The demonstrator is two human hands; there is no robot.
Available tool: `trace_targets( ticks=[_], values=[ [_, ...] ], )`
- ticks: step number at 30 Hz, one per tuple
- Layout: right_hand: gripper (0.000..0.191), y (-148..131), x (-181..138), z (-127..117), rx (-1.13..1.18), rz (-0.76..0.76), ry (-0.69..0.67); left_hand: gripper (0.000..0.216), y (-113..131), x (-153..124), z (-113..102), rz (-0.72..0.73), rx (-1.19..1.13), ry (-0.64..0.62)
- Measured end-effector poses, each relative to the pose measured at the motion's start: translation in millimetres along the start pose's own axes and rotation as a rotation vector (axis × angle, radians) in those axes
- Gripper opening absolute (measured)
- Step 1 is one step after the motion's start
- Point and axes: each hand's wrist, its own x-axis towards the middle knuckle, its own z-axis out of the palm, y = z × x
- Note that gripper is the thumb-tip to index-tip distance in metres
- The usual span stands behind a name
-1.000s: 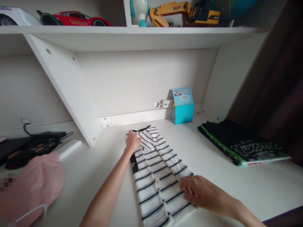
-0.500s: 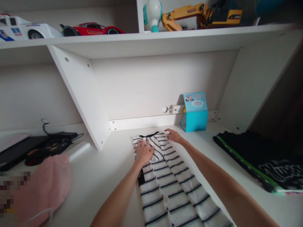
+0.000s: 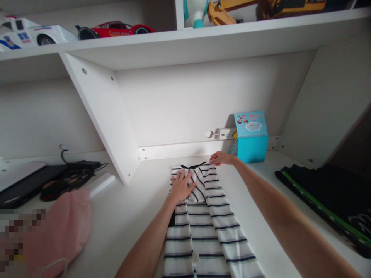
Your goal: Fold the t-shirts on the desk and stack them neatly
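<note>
A white garment with dark stripes point(image 3: 211, 227) lies folded lengthwise on the white desk point(image 3: 133, 220). My left hand point(image 3: 182, 187) rests flat on its upper part, fingers spread. My right hand point(image 3: 220, 158) pinches the garment's far right corner near the collar, fingers closed on the fabric.
A blue desk calendar point(image 3: 251, 136) stands by a wall socket point(image 3: 223, 134) behind the garment. Folded black clothing point(image 3: 327, 202) lies at the right. A pink cloth point(image 3: 63, 227), a laptop and cables point(image 3: 72, 175) lie at the left. Toy cars point(image 3: 113, 29) stand on the shelf above.
My right hand left the lower part of the garment and reached to its far right corner. My left hand shifted from the left edge onto the top middle. The view tilted down.
</note>
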Motion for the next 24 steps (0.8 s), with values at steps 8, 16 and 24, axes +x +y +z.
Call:
trace_targets(
  ticks=[8,16,24],
  values=[
    [0.028,-9.7,-12.7,49.9,-0.256,0.03,0.391,0.053,0.2,-0.7,-0.2,-0.031,-0.036,-0.019],
    [0.051,-39.2,-123.9,119.7,-0.371,-0.255,0.192,0.064,1.5,0.9,6.4,-0.128,0.006,0.021],
    [0.067,-42.8,-281.2,160.7,-0.446,-0.405,-0.011,0.072,0.2,1.9,3.3,-0.183,0.003,-0.017]
  ],
)
